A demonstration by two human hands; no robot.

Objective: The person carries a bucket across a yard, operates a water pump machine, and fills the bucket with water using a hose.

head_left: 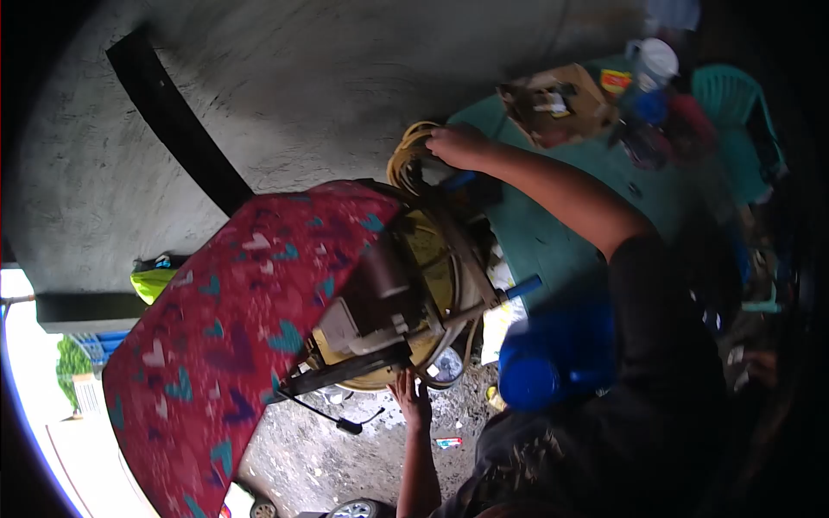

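Observation:
My right hand [459,145] is closed on a coil of yellow hose or cable [404,162], at the top end of a machine. The machine [380,289] has a dark motor-like housing, a yellow round body and a metal frame bar with a blue grip [523,287]. Below, my left hand [412,399] reaches up with fingers extended against the machine's dark lower edge, and I see nothing held in it. A red cloth with heart prints [233,328] drapes over the machine's left part. A black cord with a small box [349,426] hangs beneath the cloth.
A green table [553,216] stands to the right, bearing a cardboard box [557,104] and a jug [656,62]. Beside my body is a blue container [553,363]. A green plastic chair [730,112] is at far right. A grey wall [328,78] rises behind; a wheel [354,509] shows below.

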